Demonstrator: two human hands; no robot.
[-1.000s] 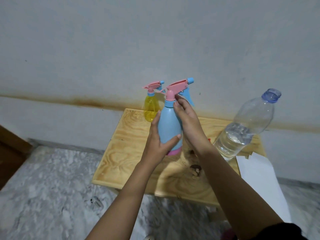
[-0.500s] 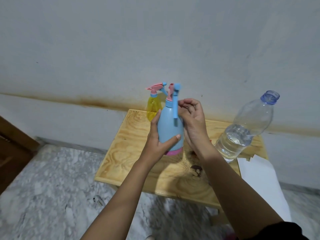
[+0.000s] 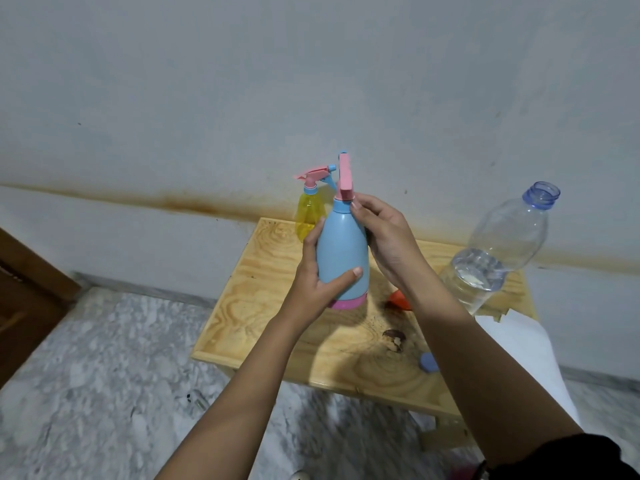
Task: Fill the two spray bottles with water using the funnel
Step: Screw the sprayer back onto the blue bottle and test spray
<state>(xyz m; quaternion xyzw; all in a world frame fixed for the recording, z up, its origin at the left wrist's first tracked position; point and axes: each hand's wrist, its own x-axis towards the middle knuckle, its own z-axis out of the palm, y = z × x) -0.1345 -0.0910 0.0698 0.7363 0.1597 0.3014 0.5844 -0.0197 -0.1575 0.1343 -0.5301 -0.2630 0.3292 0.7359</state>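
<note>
Blue spray bottle (image 3: 343,251) upright between hands: left hand (image 3: 317,282) grips body, right hand (image 3: 384,230) pinches neck.

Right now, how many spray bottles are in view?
2. The blue plastic spray bottle is held by the left hand and right hand; the translucent yellow spray bottle stands behind it on the wooden table.

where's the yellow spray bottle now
In the head view, the yellow spray bottle stands at the far left corner of the wooden table, just behind and left of the blue spray bottle.
</note>
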